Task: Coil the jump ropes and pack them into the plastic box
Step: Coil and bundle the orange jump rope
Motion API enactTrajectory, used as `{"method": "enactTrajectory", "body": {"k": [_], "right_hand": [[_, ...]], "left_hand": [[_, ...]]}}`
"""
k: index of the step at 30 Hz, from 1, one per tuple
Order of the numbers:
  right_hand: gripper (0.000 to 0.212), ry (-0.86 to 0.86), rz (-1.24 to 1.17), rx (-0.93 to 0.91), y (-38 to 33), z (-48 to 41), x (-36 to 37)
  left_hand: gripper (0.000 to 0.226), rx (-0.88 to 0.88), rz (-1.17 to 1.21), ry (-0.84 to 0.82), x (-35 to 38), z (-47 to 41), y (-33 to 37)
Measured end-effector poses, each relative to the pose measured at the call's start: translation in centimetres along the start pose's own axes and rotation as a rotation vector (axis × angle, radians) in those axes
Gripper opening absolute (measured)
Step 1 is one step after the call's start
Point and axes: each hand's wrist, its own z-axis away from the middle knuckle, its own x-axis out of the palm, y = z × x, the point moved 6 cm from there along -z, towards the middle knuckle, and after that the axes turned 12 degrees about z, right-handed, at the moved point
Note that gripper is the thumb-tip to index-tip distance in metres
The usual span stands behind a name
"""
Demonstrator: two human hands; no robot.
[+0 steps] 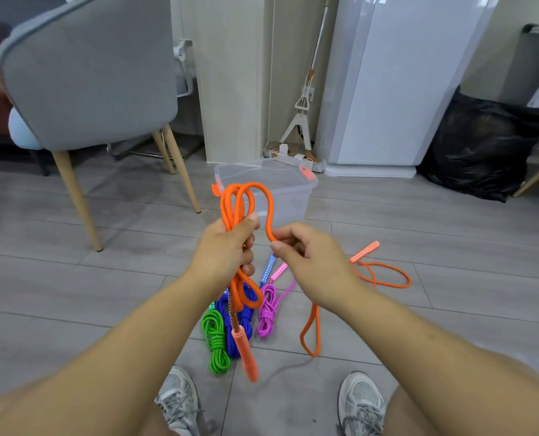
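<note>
Head view: two grey shoes [176,401] at the bottom edge, planted on the grey plank floor [73,278], with bare knees and forearms coming in from the lower corners.

Left hand [227,247]: fingers curled round a bundle of orange jump rope [230,199] loops, thumb up against the strands. The loops stand above the fist. More loops and one orange handle [246,354] hang below it, clear of the floor as far as I can tell.

Right hand [306,250]: just beside the left, thumb and forefinger pinching a single strand that arcs over from the top of the loops. The other fingers are loosely curled.

The slack rope passes behind the right wrist, lies in a long loop on the floor and ends at the second handle [365,251], which is on the floor to the right.

On the floor below the hands are three coiled ropes: green rope [216,338], blue rope [222,306] and pink rope [268,313], close together.

The plastic box [312,184] is clear with orange latches and no lid on. It sits on the floor behind the hands, near the far wall.

Background: grey chair [88,73] at upper left, mop [302,105] against the wall, black bag [476,149] at right.
</note>
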Motion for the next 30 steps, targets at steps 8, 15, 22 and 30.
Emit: {"method": "enactTrajectory", "body": {"k": [8, 15, 22, 30], "right_hand": [[0.027, 0.001, 0.122, -0.115, -1.4, -0.5, 0.9], [0.02, -0.094, 0.112, -0.047, -0.3, -0.4, 1.2], [0.016, -0.247, 0.192, 0.057, 4.0, 0.6, -0.1], [0.019, -0.41, 0.372, 0.249, 11.0, 3.4, -2.7]], "left_hand": [[0.024, 0.051, -0.026, 0.01, -0.4, -0.1, 0.2], [0.024, 0.08, -0.057, 0.06, -0.9, -0.3, 0.5], [0.02, 0.071, 0.099, 0.047, -1.6, -0.6, 1.2], [0.027, 0.075, 0.226, 0.038, -1.8, -0.7, 1.7]]}}
